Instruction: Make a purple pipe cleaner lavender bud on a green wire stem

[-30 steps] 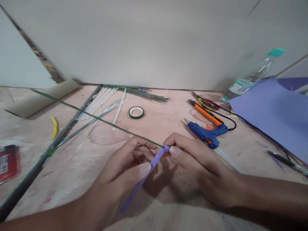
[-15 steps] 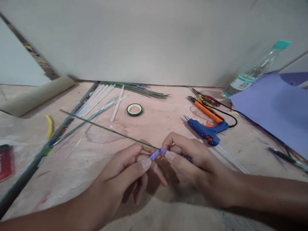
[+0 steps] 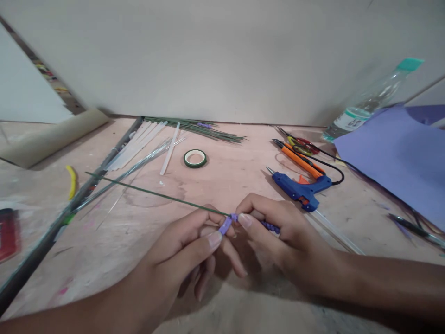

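A thin green stem wire point(image 3: 156, 194) slants from the far left to my fingers, its near end wrapped in purple. Thumb and forefinger of my left hand point(image 3: 191, 246) pinch a narrow purple paper strip point(image 3: 225, 226) that joins the stem just left of my other fingertips. My right hand point(image 3: 274, 227) is closed on the wrapped end of the stem. Behind its thumb, a twisted purple part point(image 3: 270, 227) shows; the rest there is hidden by the fingers. Both hands are held just above the table.
A blue glue gun point(image 3: 299, 189), an orange cutter point(image 3: 301, 160) and scissors point(image 3: 302, 145) lie at right, near purple sheets point(image 3: 392, 153) and a bottle point(image 3: 368, 102). Green tape point(image 3: 195, 158), glue sticks point(image 3: 170, 148) and green wires point(image 3: 208, 130) lie further back. A cardboard tube point(image 3: 59, 137) is at left.
The stem's far end has swung slightly downward. My left hand with the strip has shifted a little right and down, while my right hand keeps its grip.
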Demonstrator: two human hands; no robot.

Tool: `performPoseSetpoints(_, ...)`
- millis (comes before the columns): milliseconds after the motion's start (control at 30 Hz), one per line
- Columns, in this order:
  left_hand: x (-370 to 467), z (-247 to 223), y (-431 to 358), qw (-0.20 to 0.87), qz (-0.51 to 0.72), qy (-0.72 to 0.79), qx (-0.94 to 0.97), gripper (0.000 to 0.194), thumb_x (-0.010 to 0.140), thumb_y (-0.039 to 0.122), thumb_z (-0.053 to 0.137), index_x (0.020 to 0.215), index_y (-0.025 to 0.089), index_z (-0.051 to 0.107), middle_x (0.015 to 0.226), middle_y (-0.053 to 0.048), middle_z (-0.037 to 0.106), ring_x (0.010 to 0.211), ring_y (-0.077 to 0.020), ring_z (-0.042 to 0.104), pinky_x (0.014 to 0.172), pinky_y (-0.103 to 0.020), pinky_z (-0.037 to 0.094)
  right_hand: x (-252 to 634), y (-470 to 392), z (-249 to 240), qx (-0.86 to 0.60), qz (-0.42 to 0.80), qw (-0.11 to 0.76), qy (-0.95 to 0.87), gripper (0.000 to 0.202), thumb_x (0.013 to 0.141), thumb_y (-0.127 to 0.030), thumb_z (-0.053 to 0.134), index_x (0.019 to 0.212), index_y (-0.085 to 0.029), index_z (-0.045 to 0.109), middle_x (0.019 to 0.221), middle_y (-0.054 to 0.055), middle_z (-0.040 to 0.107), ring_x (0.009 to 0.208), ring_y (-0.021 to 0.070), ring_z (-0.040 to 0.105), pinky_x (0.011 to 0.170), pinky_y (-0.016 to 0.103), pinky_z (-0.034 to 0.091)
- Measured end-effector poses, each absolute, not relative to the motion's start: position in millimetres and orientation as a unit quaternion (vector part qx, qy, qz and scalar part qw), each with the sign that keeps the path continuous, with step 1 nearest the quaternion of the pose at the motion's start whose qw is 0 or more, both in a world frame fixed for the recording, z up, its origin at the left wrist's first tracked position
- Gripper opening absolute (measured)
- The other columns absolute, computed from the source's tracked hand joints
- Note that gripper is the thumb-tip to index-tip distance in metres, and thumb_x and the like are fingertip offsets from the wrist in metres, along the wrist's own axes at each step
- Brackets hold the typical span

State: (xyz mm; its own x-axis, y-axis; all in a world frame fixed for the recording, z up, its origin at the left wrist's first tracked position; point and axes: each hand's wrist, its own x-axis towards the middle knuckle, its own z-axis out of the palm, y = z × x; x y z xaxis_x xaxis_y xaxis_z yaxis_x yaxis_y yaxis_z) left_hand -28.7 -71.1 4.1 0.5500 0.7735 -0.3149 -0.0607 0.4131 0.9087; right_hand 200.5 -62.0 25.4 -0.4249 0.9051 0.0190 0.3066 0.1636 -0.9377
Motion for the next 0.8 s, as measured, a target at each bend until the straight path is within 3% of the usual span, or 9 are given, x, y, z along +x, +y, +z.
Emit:
performPoseSetpoints(300, -27.7, 3.2, -69.4, 0.761, 0.289, 0.382, 0.437, 0.035, 0.104, 0.052, 0.073, 0.098, 0.018, 0.075, 0.081, -0.007, 0.083, 0.055, -0.0077, 0.053, 0.05, -0.015, 0.039, 198.0, -62.9, 24.5, -0.454, 0.486, 0.308, -0.68, 0.022, 0.11, -0.031, 0.056, 0.092, -0.021, 0.063, 0.072, -0.002, 0.067, 0.063, 0.0122, 0.057, 0.06, 0.027, 0.042)
performPoseSetpoints(467, -29.9, 2.9, -70.9, 0.795, 0.273, 0.365, 0.4, 0.036, 0.1, 0.054, 0.077, 0.101, 0.017, 0.078, 0.08, -0.008, 0.082, 0.056, -0.0092, 0.055, 0.05, -0.016, 0.038, 197.2, -64.7, 25.8, -0.451, 0.508, 0.306, -0.667, 0.018, 0.106, -0.029, 0.058, 0.09, -0.022, 0.06, 0.063, -0.006, 0.059, 0.054, 0.0098, 0.047, 0.05, 0.025, 0.034)
performPoseSetpoints(567, -28.2, 4.0, -69.1, 0.819, 0.266, 0.362, 0.357, 0.049, 0.095, 0.064, 0.076, 0.097, 0.015, 0.082, 0.078, -0.012, 0.081, 0.051, -0.0102, 0.051, 0.046, -0.019, 0.035, 196.5, -65.9, 25.8, -0.442, 0.525, 0.308, -0.659, 0.015, 0.104, -0.027, 0.059, 0.09, -0.022, 0.059, 0.063, -0.005, 0.061, 0.053, 0.0096, 0.047, 0.05, 0.024, 0.034)
performPoseSetpoints(667, -25.1, 5.3, -66.6, 0.806, 0.259, 0.384, 0.367, 0.072, 0.093, 0.078, 0.067, 0.078, 0.01, 0.085, 0.071, -0.014, 0.075, 0.046, -0.0104, 0.049, 0.043, -0.022, 0.034, 195.6, -66.8, 25.0, -0.428, 0.54, 0.32, -0.651, 0.013, 0.101, -0.023, 0.061, 0.088, -0.022, 0.058, 0.064, -0.005, 0.063, 0.054, 0.009, 0.05, 0.051, 0.023, 0.037)
performPoseSetpoints(800, -25.7, 5.7, -65.6, 0.779, 0.23, 0.413, 0.412, 0.079, 0.099, 0.078, 0.057, 0.071, 0.01, 0.087, 0.064, -0.01, 0.068, 0.047, -0.0124, 0.052, 0.045, -0.024, 0.037, 198.0, -68.0, 21.7, -0.415, 0.558, 0.324, -0.641, 0.014, 0.103, -0.025, 0.061, 0.089, -0.022, 0.057, 0.065, -0.004, 0.066, 0.055, 0.0103, 0.054, 0.053, 0.024, 0.039)
